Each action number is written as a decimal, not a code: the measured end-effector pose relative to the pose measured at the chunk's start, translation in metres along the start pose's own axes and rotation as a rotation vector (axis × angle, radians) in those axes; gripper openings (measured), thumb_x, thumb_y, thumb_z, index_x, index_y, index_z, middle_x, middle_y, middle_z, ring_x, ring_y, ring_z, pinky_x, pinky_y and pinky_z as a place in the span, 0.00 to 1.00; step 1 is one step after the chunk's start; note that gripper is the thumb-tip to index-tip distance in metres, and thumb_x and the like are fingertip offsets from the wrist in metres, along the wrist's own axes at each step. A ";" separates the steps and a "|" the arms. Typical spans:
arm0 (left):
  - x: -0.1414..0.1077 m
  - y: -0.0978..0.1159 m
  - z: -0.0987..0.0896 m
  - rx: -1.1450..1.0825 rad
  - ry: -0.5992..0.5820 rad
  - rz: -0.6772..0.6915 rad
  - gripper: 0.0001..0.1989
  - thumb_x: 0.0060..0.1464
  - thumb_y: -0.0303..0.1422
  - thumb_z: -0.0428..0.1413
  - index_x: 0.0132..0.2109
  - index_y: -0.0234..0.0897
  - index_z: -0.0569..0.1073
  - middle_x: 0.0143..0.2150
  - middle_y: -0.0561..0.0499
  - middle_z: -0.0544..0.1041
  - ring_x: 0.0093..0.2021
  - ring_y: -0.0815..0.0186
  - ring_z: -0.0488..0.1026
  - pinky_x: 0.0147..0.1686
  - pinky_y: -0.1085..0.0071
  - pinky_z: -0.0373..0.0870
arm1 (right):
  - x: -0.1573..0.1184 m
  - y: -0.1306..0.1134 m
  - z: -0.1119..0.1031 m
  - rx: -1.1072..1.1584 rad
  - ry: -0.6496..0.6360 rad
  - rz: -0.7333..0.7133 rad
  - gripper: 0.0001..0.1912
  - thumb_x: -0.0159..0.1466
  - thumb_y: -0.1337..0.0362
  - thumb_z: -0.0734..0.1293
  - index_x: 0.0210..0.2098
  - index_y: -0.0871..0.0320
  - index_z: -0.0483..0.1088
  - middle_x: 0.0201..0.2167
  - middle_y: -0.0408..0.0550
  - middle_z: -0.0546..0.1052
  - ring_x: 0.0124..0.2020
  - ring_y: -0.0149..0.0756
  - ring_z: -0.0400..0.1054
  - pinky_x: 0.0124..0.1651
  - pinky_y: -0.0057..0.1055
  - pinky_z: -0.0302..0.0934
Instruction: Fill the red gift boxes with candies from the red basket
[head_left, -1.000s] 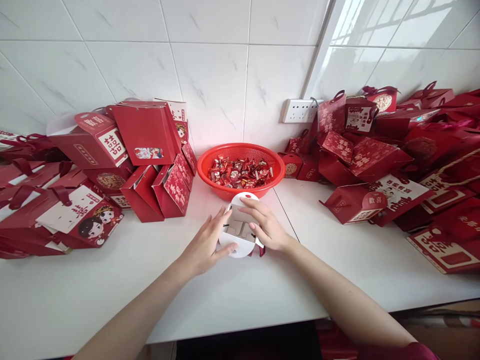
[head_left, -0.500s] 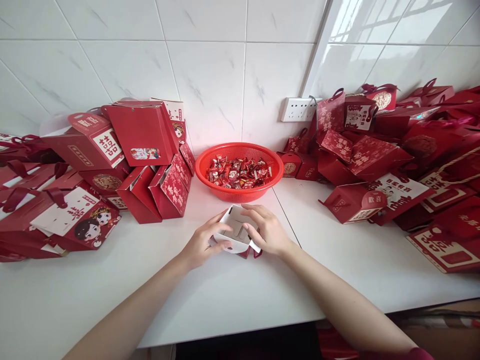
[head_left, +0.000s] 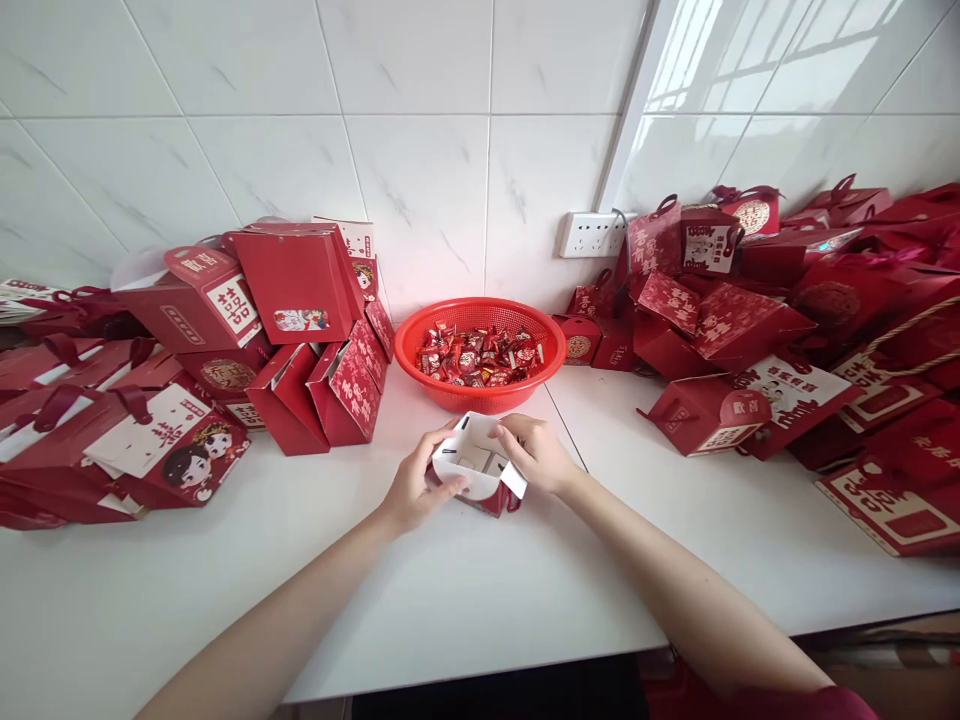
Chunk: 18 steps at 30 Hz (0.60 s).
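A small gift box (head_left: pixel 484 490), red and white outside and white inside, stands on the table with its top open toward me. No sweets show inside it. My left hand (head_left: pixel 420 485) grips its left side, thumb on the near wall and fingers round the far side. At the right rim is my right hand (head_left: pixel 536 455), its thumb on the edge and its other fingers curled, partly hidden behind the hand. A white flap (head_left: pixel 514 480) sticks out below the right hand. Just beyond the box sits a red plastic basket (head_left: pixel 480 400) holding many wrapped sweets (head_left: pixel 480 355).
Stacked red gift boxes (head_left: pixel 292 270) stand at the left, with more handled boxes (head_left: pixel 150 450) nearer. Another heap of red boxes (head_left: pixel 750 310) fills the right side. A power strip (head_left: pixel 592 235) is on the tiled wall behind. The white table's (head_left: pixel 420 620) front edge is close to me.
The right hand's fingers have curled in at the box's right rim, where they were stretched over the opening. More of the inside and the right flap now shows. The view has tilted slightly upward.
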<state>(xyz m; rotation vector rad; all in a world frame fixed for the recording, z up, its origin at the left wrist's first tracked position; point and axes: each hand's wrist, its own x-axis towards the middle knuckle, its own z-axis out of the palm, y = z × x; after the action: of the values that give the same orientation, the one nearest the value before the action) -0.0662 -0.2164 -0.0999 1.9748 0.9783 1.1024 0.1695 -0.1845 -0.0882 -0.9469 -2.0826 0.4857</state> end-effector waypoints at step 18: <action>0.017 -0.013 0.010 -0.161 -0.115 0.100 0.61 0.41 0.43 0.70 0.72 0.46 0.38 0.70 0.38 0.56 0.68 0.46 0.57 0.63 0.48 0.60 | 0.036 0.018 -0.031 -0.397 0.101 -0.366 0.14 0.69 0.61 0.56 0.50 0.57 0.68 0.54 0.59 0.71 0.54 0.47 0.66 0.54 0.45 0.59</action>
<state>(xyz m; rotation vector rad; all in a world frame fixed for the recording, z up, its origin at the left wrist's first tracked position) -0.0543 -0.1973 -0.1078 1.9492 0.7156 1.0733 0.1870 -0.1454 -0.0619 -0.7580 -2.2340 -0.1688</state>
